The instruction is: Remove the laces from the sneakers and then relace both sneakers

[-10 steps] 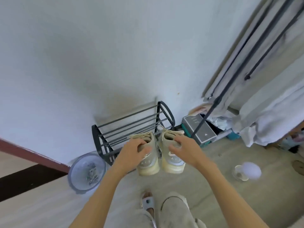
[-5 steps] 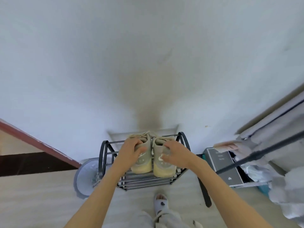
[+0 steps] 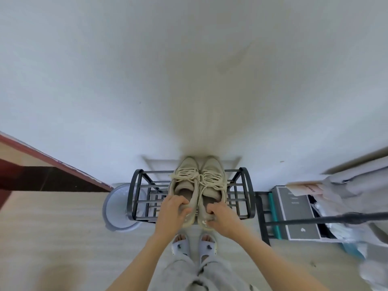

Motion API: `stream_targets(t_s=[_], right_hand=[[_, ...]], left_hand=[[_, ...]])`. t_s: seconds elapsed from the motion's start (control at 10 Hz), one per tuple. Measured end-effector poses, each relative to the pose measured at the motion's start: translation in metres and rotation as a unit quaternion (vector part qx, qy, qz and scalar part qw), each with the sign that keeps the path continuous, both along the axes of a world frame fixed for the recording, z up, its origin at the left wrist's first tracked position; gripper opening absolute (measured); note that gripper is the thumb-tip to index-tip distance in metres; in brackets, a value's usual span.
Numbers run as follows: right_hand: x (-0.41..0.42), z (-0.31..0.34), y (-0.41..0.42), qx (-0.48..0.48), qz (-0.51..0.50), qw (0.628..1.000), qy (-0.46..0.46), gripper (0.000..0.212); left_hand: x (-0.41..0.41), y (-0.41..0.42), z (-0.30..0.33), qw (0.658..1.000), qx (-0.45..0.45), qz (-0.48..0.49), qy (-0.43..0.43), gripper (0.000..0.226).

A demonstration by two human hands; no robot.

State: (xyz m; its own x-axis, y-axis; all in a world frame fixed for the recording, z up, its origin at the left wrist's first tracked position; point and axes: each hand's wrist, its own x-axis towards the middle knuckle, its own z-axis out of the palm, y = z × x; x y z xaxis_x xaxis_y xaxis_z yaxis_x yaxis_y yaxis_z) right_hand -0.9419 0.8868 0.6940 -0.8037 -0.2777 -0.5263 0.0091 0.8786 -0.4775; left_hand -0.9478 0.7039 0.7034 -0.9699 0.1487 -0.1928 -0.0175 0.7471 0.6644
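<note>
Two beige sneakers stand side by side over the top of a black metal shoe rack (image 3: 138,185), toes toward the wall. Both are laced with cream laces (image 3: 199,177). My left hand (image 3: 173,211) grips the heel of the left sneaker (image 3: 184,175), fingers curled into its opening. My right hand (image 3: 220,216) grips the heel of the right sneaker (image 3: 213,175) the same way. Whether the soles rest on the rack bars is hidden.
A pale blue basin (image 3: 117,208) sits on the floor left of the rack. A grey box (image 3: 298,213) and a teal one lie to the right under a dark clothes rail (image 3: 336,219) with hanging fabric. My slippered feet (image 3: 193,246) stand just before the rack.
The sneakers have gone from held above the floor to over the rack top. The view tilted down, so their laced tops now show. Both hands slid back to the heels.
</note>
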Motion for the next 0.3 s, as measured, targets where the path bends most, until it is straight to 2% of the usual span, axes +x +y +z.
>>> stream_targets(t_s=[0.1, 0.2, 0.3], right_hand=[[0.012, -0.012, -0.003, 0.011, 0.010, 0.999, -0.043, 0.003], [0.012, -0.017, -0.008, 0.023, 0.009, 0.998, -0.052, 0.009], [0.007, -0.005, -0.008, -0.032, -0.038, 0.992, -0.115, 0.027]], left_hand=[[0.015, -0.007, -0.021, 0.995, -0.065, -0.044, -0.057, 0.003], [0.021, -0.008, -0.035, 0.989, -0.103, -0.071, -0.074, 0.008], [0.019, -0.006, -0.039, 0.983, -0.140, -0.096, -0.075, 0.011]])
